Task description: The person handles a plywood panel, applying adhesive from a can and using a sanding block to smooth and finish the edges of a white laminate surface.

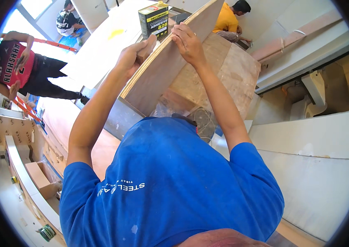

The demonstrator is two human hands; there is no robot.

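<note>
A plywood board (156, 80) stands on its long edge and runs slantwise away from me, its layered upper edge facing up. My left hand (130, 57) is closed around a small brown block (147, 48), held against the left side of that edge. Whether the block is bare wood or wrapped in sandpaper I cannot make out. Farther along, my right hand (190, 46) grips the board over its top edge, fingers across the edge and palm on the near face. Behind the board stands a rectangular black and yellow adhesive can (154, 22).
A wooden work surface (236, 70) extends right of the board. A white sheet (104, 39) lies at the far left. One person in a red jersey (14, 61) stands left; others in yellow (226, 18) and patterned shirts (66, 22) crouch beyond. An open recess (306, 94) lies right.
</note>
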